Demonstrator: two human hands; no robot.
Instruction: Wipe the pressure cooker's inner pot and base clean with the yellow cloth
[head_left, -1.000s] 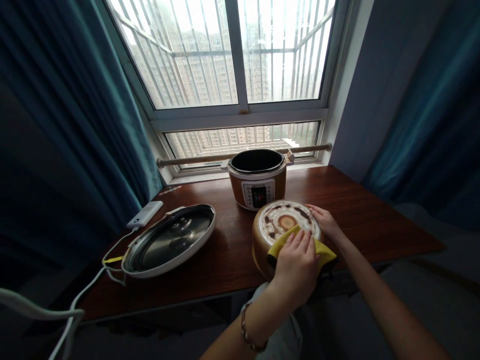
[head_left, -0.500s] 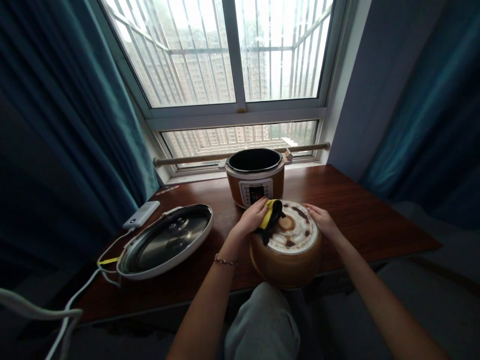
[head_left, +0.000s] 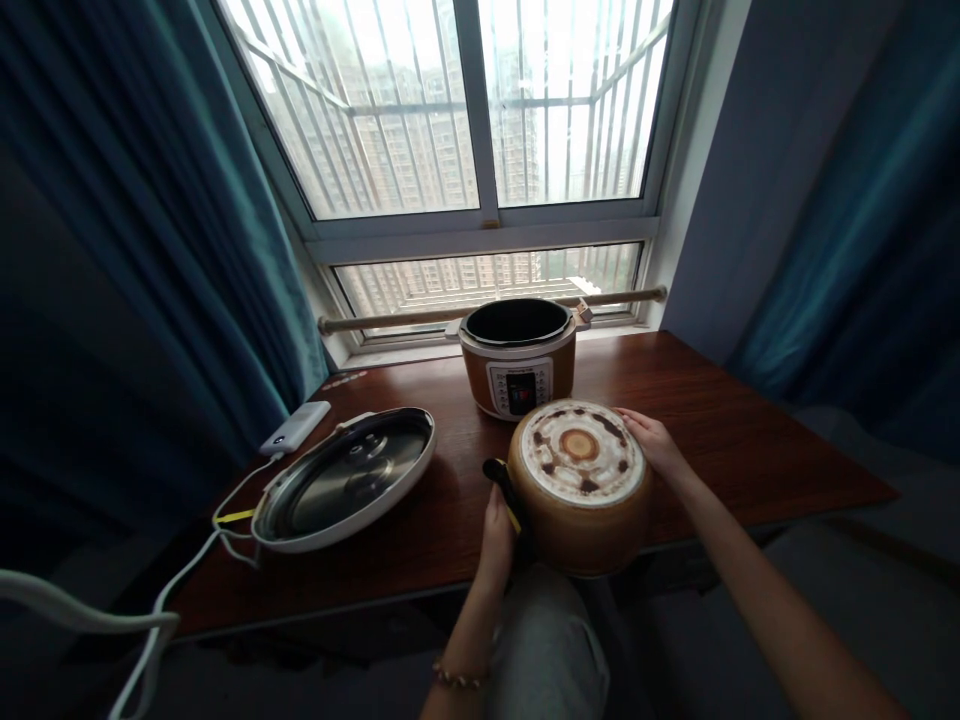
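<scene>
An upturned brown inner pot (head_left: 581, 505) with a stained white bottom stands at the table's near edge. My right hand (head_left: 654, 442) rests on its far right rim, fingers curved against it. My left hand (head_left: 499, 528) presses a yellow and black cloth (head_left: 504, 489) against the pot's left side, fingers closed on the cloth. Behind the pot stands the brown cooker base (head_left: 517, 358), open and lidless, with its control panel facing me.
The cooker's lid (head_left: 346, 479) lies upside down at the left of the wooden table (head_left: 720, 410). A white power bank (head_left: 292, 427) and white cable (head_left: 150, 610) lie further left. Teal curtains flank the barred window (head_left: 480, 110); a wooden rod runs along the sill.
My left hand carried the cloth from the pot's bottom, across its far left rim, down to its left side. The right hand stayed on the rim.
</scene>
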